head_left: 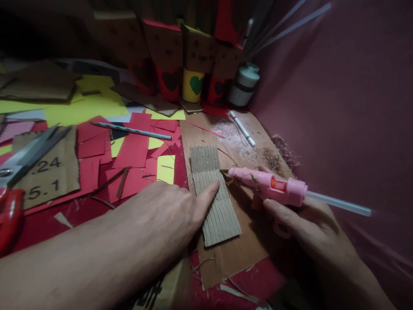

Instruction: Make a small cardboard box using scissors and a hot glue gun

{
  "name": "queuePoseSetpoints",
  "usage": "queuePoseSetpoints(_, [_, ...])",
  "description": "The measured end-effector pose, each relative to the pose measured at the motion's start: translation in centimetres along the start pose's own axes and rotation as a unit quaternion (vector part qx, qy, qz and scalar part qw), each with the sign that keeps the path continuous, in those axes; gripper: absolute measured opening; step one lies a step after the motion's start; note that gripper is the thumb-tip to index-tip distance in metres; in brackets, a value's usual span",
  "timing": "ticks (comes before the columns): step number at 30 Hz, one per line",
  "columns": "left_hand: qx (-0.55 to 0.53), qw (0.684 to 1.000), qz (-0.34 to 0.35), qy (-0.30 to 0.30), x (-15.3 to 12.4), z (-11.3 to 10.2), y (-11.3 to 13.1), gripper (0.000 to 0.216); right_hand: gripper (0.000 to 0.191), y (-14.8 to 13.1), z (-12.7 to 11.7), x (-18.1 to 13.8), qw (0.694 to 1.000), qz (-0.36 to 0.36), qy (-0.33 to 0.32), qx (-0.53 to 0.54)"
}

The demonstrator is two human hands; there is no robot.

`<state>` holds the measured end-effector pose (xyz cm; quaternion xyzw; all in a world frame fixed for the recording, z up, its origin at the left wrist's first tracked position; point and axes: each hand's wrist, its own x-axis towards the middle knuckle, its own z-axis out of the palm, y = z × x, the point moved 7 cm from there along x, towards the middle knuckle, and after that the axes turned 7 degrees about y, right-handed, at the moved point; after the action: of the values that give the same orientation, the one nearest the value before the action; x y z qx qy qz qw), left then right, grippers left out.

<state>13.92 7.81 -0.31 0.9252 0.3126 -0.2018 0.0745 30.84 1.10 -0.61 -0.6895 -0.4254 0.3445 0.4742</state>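
Note:
A strip of corrugated cardboard lies on a wooden board, with a crease across its upper part. My left hand holds it down, one digit stretched over the ridges and the other fingers curled and mostly hidden. A pink hot glue gun is gripped in my right hand. Its nozzle tip is at the strip's right edge, close to the crease; whether it touches is unclear. From the gun's back sticks a translucent glue stick. Some of the right fingers are hidden behind the handle.
Red-handled scissors rest at left on printed cardboard. A pencil lies over red paper scraps. A white marker is on the board. Decorated cups and a white bottle stand behind, beside the wall.

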Motion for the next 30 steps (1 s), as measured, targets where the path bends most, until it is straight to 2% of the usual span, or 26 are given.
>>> queuePoseSetpoints(5, [-0.013,0.999,0.010,0.041,-0.4,-0.1,0.1,0.075,0.042,0.0,-0.3,-0.3,0.997,0.037,0.022,-0.065])
queuePoseSetpoints(9, [-0.034,0.996,0.015,0.080,-0.5,-0.2,0.0,0.076,0.035,-0.1,-0.4,-0.5,0.997,0.048,0.022,-0.054])
queuePoseSetpoints(14, [-0.015,1.000,0.010,0.015,-0.4,-0.1,0.3,0.073,0.026,-0.2,-0.5,-0.7,0.995,0.079,0.018,-0.052])
queuePoseSetpoints(21, [0.007,1.000,0.014,0.016,-0.4,-0.2,0.1,0.077,0.031,-0.6,-0.3,-0.8,0.995,0.077,0.017,-0.066])
queuePoseSetpoints(30, [-0.010,1.000,0.000,-0.013,-0.2,-0.2,0.2,0.083,0.040,0.3,-1.4,-1.6,0.989,0.100,0.071,-0.085])
